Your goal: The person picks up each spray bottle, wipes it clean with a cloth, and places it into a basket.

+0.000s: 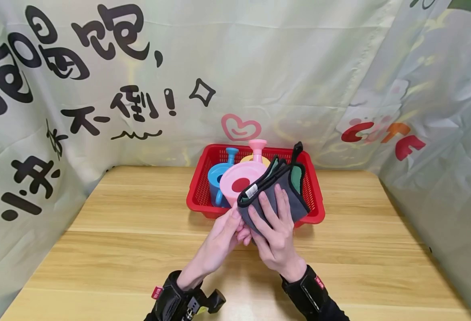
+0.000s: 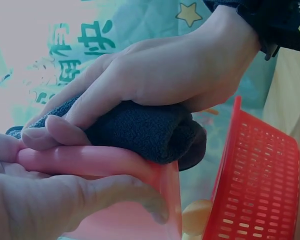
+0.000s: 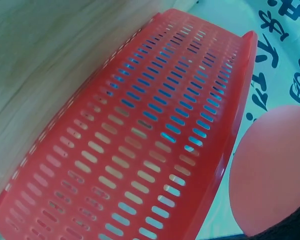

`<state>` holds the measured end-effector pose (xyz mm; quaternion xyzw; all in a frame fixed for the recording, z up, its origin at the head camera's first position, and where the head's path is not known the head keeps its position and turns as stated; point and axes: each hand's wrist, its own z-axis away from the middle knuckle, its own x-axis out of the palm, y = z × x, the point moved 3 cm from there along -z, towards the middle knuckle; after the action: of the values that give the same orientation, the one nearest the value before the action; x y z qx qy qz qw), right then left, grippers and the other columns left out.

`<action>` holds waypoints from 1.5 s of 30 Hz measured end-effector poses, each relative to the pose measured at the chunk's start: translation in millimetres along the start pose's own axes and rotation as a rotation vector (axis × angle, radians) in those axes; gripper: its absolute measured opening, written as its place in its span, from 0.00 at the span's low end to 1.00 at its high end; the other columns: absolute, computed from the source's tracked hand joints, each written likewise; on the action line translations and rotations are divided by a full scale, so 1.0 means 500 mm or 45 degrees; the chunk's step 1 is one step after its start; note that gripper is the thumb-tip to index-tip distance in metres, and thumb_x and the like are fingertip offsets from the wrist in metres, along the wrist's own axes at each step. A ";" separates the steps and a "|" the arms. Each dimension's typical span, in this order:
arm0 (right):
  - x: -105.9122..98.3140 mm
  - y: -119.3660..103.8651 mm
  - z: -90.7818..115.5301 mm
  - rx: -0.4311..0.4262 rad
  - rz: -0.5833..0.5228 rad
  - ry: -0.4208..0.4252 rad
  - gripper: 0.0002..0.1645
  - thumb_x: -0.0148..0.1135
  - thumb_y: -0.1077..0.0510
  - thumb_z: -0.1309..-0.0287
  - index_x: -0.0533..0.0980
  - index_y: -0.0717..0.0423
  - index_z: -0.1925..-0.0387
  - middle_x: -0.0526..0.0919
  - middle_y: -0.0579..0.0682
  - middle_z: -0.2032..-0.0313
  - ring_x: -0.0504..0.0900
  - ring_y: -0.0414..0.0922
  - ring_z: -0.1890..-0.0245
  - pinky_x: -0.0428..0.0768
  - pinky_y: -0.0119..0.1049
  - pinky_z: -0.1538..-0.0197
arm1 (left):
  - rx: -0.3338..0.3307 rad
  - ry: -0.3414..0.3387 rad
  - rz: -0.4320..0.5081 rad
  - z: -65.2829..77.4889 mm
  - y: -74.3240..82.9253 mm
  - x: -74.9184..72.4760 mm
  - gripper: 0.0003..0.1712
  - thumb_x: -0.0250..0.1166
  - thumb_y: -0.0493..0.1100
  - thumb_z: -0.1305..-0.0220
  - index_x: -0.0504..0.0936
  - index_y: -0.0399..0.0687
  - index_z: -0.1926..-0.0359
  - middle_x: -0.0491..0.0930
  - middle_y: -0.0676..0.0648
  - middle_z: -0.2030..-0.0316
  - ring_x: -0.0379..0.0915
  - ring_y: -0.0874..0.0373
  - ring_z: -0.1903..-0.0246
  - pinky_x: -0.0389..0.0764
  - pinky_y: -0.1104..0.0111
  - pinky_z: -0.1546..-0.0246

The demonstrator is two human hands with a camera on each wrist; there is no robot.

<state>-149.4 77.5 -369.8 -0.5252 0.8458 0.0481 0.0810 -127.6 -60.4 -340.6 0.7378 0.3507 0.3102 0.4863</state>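
- At the left of the frame, black lettering is shown on a pale backdrop sheet, below which a wooden table is seen.
- Just left of centre, a blue watering can is contained in a red basket, presumably so that it is stored upright and within reach.
- Below it in the frame, a pink watering can is gripped at its handle by the left hand. The thumb is pressed along the can's wall and the other fingers are curled at the handle, partly hidden; by this, it seems, the can is steadied.
- At the centre, the pink can is held up over the basket, apart from its rim, perhaps so that room is left for both hands. Behind it, a yellow thing is mostly covered.
- Right of centre, a grey cloth with black edging and a green inner side is folded thick and held against the pink can, probably so that a firmer hold is given.
- Over the cloth, the right hand is laid, its fingers slightly spread and bent round the fold; where its thumb is placed cannot be told.
- At the right, red and orange letters are shown on the sheet.
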 end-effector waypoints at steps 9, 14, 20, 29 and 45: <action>-0.004 0.015 -0.001 0.067 -0.110 0.041 0.28 0.49 0.52 0.27 0.69 0.50 0.29 0.63 0.52 0.24 0.55 0.58 0.22 0.53 0.51 0.20 | -0.012 -0.001 -0.054 -0.005 0.002 0.005 0.26 0.34 0.50 0.17 0.58 0.31 0.65 0.60 0.47 0.74 0.64 0.61 0.71 0.69 0.74 0.64; -0.022 0.033 -0.005 0.282 -0.404 0.070 0.30 0.50 0.60 0.31 0.67 0.55 0.28 0.61 0.55 0.24 0.57 0.54 0.21 0.60 0.44 0.21 | -0.003 -0.013 -0.145 -0.003 0.000 0.006 0.26 0.33 0.49 0.17 0.59 0.33 0.69 0.59 0.42 0.76 0.65 0.60 0.72 0.70 0.73 0.65; -0.047 0.046 -0.002 0.677 -0.665 0.047 0.46 0.41 0.79 0.43 0.64 0.45 0.26 0.62 0.45 0.23 0.60 0.42 0.22 0.63 0.32 0.24 | -0.017 -0.034 -0.249 0.000 0.002 0.009 0.26 0.34 0.51 0.17 0.60 0.36 0.69 0.60 0.38 0.76 0.67 0.60 0.72 0.72 0.72 0.65; -0.033 0.044 -0.004 0.315 -0.491 0.075 0.33 0.49 0.67 0.34 0.64 0.58 0.27 0.60 0.57 0.23 0.59 0.52 0.22 0.65 0.39 0.24 | 0.018 -0.016 -0.178 0.000 -0.004 0.011 0.25 0.34 0.48 0.17 0.59 0.33 0.69 0.59 0.38 0.77 0.66 0.59 0.72 0.71 0.72 0.66; -0.002 0.015 0.001 -0.009 -0.093 0.030 0.26 0.50 0.52 0.28 0.72 0.51 0.32 0.65 0.53 0.25 0.55 0.59 0.22 0.51 0.52 0.20 | -0.007 0.027 -0.050 -0.003 -0.001 0.003 0.23 0.37 0.50 0.17 0.60 0.32 0.60 0.61 0.47 0.73 0.65 0.62 0.70 0.72 0.76 0.62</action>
<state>-155.6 81.7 -370.0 -0.5567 0.8266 0.0421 0.0709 -128.3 -58.4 -340.6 0.7261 0.3695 0.3091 0.4907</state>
